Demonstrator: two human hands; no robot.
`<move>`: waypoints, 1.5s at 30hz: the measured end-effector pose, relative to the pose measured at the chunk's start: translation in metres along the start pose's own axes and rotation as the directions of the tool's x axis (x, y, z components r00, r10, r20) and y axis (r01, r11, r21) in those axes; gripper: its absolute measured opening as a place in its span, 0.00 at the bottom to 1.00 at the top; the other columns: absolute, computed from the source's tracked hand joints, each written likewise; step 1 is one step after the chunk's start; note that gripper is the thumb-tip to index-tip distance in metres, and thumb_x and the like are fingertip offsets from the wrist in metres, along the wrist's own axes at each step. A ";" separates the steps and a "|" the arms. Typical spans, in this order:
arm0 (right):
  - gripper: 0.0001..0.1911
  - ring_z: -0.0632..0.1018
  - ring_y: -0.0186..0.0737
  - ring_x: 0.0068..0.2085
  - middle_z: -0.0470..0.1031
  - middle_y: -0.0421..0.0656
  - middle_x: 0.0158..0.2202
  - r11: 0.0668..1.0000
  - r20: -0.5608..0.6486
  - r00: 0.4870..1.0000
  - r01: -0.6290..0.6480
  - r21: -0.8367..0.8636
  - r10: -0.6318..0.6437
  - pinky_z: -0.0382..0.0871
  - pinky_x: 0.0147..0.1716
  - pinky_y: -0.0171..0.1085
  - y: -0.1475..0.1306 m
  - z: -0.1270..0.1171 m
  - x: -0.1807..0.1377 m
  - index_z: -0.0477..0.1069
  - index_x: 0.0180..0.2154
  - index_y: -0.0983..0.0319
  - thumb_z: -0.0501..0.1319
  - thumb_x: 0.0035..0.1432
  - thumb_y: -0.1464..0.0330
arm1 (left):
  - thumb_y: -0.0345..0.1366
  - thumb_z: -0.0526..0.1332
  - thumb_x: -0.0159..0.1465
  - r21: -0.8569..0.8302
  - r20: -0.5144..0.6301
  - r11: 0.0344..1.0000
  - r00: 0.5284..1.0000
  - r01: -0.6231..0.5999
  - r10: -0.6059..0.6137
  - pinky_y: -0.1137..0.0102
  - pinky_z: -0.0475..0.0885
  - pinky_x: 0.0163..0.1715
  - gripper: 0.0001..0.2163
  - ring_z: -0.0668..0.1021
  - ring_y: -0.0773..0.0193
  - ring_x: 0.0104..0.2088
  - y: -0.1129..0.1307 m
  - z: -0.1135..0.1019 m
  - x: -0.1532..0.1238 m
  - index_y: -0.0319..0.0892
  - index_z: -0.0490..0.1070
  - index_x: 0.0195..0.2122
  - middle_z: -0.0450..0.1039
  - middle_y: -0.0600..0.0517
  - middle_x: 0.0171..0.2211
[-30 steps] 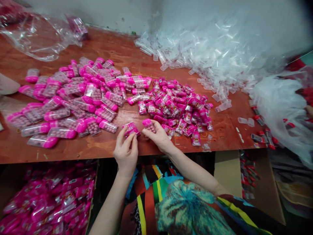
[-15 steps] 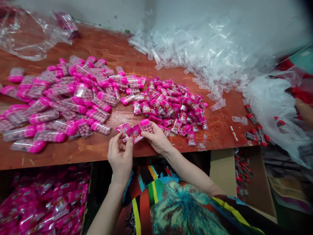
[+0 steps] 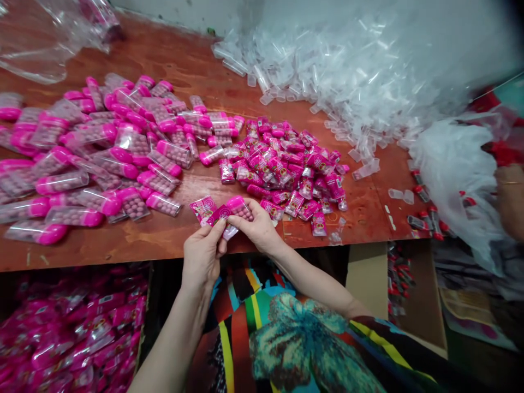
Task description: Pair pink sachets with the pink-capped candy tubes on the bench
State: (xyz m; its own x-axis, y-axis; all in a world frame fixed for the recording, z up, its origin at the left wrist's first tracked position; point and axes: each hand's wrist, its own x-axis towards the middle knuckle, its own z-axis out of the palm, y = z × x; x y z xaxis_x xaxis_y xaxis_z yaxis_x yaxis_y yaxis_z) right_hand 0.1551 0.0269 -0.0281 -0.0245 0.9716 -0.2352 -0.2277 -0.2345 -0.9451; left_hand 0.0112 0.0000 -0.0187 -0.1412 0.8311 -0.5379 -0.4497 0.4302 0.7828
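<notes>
My right hand (image 3: 258, 228) grips a small clear candy container (image 3: 240, 208) with a pink cap and pink balls inside. Pinched between the thumb and fingers of my left hand (image 3: 203, 252) is a pink printed wrapper (image 3: 221, 214), which meets the container's lower end. Both hands are close together above the table's front edge. How far the wrapper covers the container is hidden by my fingers. Just beyond my left fingertips is another flat pink wrapper (image 3: 203, 207). A pile of wrapped pink packs (image 3: 286, 164) lies beyond my right hand.
Unwrapped pink-capped containers (image 3: 102, 153) are heaped on the left of the wooden table (image 3: 164, 49). Clear empty tubes (image 3: 311, 71) form a pile at the back. A plastic bag (image 3: 454, 169) sits at right near another person's arm (image 3: 511, 196). Below left, a box holds pink packs (image 3: 82, 322).
My left hand has moved in against the right, and its fingers have closed on the wrapper by the container. The view has shifted slightly.
</notes>
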 end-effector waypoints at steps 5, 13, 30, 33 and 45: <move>0.30 0.81 0.42 0.38 0.79 0.35 0.36 0.995 -0.023 0.998 0.060 -0.075 -0.062 0.83 0.42 0.42 0.006 0.002 0.000 0.76 0.48 0.54 0.86 0.56 0.50 | 0.49 0.91 0.47 -0.045 -0.011 0.999 1.000 0.020 -0.021 0.75 0.54 0.15 0.26 0.65 0.74 0.14 0.005 0.006 -0.003 0.44 0.75 0.25 0.68 0.60 0.18; 0.28 0.80 0.42 0.40 0.75 0.35 0.37 0.996 -0.074 0.996 0.043 -0.075 -0.048 0.83 0.43 0.42 0.007 0.002 -0.001 0.74 0.47 0.53 0.85 0.56 0.51 | 0.47 0.93 0.46 -0.047 0.094 0.992 0.990 0.113 -0.108 0.76 0.56 0.15 0.26 0.67 0.73 0.15 0.012 0.006 -0.007 0.42 0.77 0.26 0.69 0.59 0.19; 0.36 0.79 0.41 0.40 0.76 0.33 0.36 0.999 -0.056 0.997 -0.046 0.017 0.047 0.80 0.44 0.42 -0.003 -0.008 -0.014 0.74 0.48 0.54 0.90 0.49 0.49 | 0.51 0.92 0.52 -0.028 0.050 0.995 0.994 0.095 -0.094 0.75 0.56 0.16 0.27 0.68 0.71 0.17 0.006 0.010 -0.009 0.44 0.75 0.28 0.66 0.60 0.17; 0.35 0.80 0.42 0.41 0.76 0.33 0.36 1.000 -0.069 0.997 -0.021 -0.010 0.020 0.80 0.45 0.42 -0.005 -0.007 -0.013 0.74 0.47 0.53 0.90 0.50 0.49 | 0.52 0.90 0.54 -0.051 0.068 0.991 0.990 0.127 -0.123 0.74 0.56 0.16 0.26 0.67 0.70 0.16 0.008 0.009 -0.011 0.44 0.76 0.28 0.66 0.59 0.17; 0.36 0.76 0.37 0.27 0.82 0.33 0.33 0.986 0.070 0.995 -0.081 0.145 0.071 0.73 0.31 0.39 -0.010 -0.024 -0.039 0.71 0.56 0.53 0.79 0.68 0.36 | 0.58 0.93 0.50 -0.095 -0.045 0.995 0.998 0.039 -0.044 0.74 0.53 0.16 0.34 0.66 0.71 0.15 0.005 0.004 -0.010 0.47 0.68 0.26 0.63 0.61 0.15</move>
State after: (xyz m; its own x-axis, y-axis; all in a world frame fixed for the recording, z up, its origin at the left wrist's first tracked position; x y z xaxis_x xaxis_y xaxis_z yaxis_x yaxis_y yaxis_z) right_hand 0.1818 -0.0088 -0.0148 -0.1086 0.9522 -0.2854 -0.3637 -0.3052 -0.8801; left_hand 0.0142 -0.0044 -0.0085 -0.1612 0.7948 -0.5850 -0.5367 0.4269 0.7278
